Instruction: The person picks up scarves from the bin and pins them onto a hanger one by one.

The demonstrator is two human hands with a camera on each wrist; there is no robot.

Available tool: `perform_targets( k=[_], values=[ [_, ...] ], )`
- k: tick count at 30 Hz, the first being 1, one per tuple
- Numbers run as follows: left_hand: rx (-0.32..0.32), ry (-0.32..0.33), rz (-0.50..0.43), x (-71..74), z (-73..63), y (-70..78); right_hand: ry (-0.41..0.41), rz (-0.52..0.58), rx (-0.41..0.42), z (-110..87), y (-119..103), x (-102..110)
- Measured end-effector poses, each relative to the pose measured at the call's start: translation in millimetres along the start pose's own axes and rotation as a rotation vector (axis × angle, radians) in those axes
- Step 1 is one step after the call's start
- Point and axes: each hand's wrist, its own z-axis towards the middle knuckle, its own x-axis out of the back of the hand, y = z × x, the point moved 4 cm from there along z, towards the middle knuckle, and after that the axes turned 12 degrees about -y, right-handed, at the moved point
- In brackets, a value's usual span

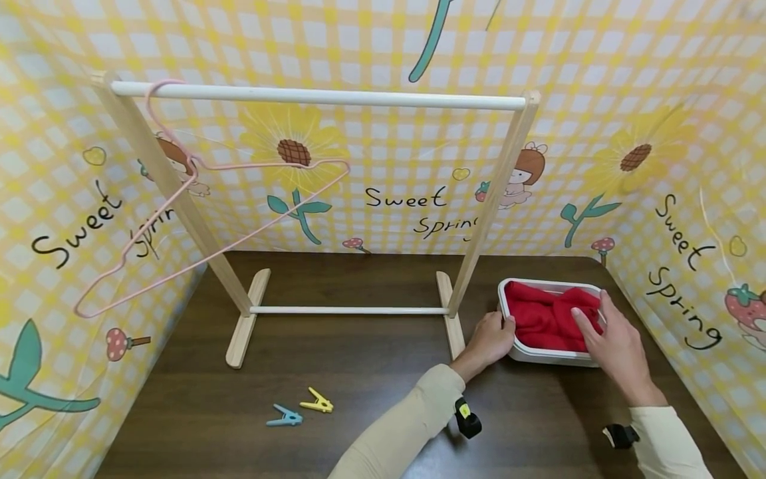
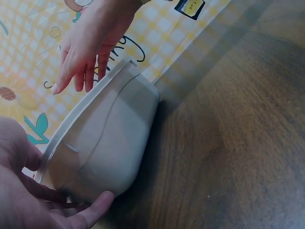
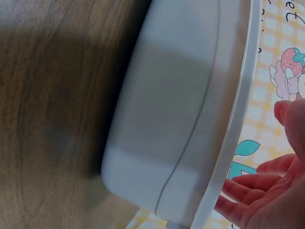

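Note:
A white plastic tub (image 1: 553,358) stands on the right of the table. Folded red cloth (image 1: 547,318) fills it; what kind of garment or fabric it is cannot be told. My left hand (image 1: 492,338) grips the tub's left end, thumb at the rim and fingers along the outer wall, as the left wrist view also shows on the tub (image 2: 114,138). My right hand (image 1: 622,342) hovers at the right end, thumb over the cloth and fingers spread. In the right wrist view those fingers (image 3: 257,183) are loosely bent beside the rim, holding nothing.
Left of the tub stands a wooden rack with a white top rail (image 1: 323,95). A pink hanger (image 1: 221,249) hangs from its left part. Nearer me lie a blue clip (image 1: 286,416) and a yellow clip (image 1: 318,402). Yellow checked cloth (image 1: 383,150) encloses the table (image 1: 371,372).

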Motion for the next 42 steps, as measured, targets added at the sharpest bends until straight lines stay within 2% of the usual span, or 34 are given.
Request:
perform_targets(
  k=[9,17,25,35,42],
  values=[
    [-0.014,-0.023,-0.054,0.2,1.3,-0.3,-0.044,0.003,-0.078,5.0,5,5],
    [-0.041,-0.020,-0.057,2.2,5.0,-1.2,-0.002,-0.049,-0.076,14.7,5,7],
    [-0.029,-0.024,-0.055,1.0,4.5,-3.7,-0.117,-0.057,-0.178,22.9,15,1],
    [-0.040,-0.020,-0.069,0.2,1.9,-3.1,-0.127,-0.054,-0.184,33.8,21,-5],
    [-0.042,-0.036,-0.090,-0.7,0.8,-5.2,-0.150,-0.015,-0.220,42.9,24,-9]
  ],
)
